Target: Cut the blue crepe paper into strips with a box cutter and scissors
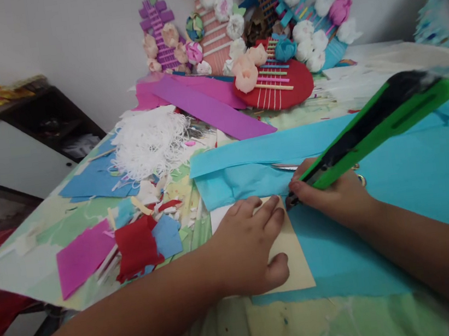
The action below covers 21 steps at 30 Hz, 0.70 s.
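My left hand (251, 241) lies flat with fingers stretched out on a cream card template (292, 258), which rests on a large sheet of light blue tissue paper (416, 176). My right hand (335, 194) is closed round a green and black utility knife (372, 129). The knife's tip touches the blue paper at the card's upper right corner, close to my left fingertips. The knife's handle slants up to the right.
Paper scraps in magenta (82, 255), red (136, 248) and blue lie at the left. A heap of white shredded paper (148, 139) and purple strips (212, 111) sit further back. Paper-flower craft pieces (256, 31) lean on the wall. A dark shelf (37, 126) stands left.
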### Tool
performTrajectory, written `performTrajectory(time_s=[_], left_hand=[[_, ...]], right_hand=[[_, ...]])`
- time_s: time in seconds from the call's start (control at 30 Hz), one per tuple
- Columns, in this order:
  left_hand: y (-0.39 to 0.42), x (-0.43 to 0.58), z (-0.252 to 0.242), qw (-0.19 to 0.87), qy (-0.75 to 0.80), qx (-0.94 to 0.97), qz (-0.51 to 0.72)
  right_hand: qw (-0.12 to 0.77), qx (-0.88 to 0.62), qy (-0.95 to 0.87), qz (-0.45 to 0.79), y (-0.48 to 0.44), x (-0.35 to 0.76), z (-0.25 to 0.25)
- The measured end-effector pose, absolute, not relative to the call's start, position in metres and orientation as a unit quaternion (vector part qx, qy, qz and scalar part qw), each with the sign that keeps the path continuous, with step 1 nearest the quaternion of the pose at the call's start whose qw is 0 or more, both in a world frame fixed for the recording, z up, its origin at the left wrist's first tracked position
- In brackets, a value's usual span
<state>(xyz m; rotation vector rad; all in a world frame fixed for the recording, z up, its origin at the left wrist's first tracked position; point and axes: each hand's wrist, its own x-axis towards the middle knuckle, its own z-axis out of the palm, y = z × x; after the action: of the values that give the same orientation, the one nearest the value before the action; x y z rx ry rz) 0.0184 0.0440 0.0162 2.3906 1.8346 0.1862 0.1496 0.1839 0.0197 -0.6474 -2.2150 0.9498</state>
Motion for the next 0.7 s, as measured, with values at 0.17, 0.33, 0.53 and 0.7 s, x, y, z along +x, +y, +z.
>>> performTrajectory(time_s=[0.17,0.33,0.53,0.7], left_hand=[[0.0424,0.0174,0.0154,0.055,0.605,0.792,0.064],[0.0437,0.0172,0.0152,0.056,0.605,0.791,0.065],[0.0452,0.0186,0.0156,0.053,0.605,0.791,0.069],[0.0443,0.0177,0.0156,0.059,0.605,0.791,0.069]], right_hand=[[0.312,-0.265,-0.835,0.369,0.1834,0.1495,0.0223],[0.286,-0.275,-0.841,0.367,0.1837,0.1493,0.0176],[0.288,-0.263,-0.842,0.373,0.1836,0.1489,0.0169],[0.294,-0.273,-0.841,0.363,0.1829,0.1476,0.0187]])
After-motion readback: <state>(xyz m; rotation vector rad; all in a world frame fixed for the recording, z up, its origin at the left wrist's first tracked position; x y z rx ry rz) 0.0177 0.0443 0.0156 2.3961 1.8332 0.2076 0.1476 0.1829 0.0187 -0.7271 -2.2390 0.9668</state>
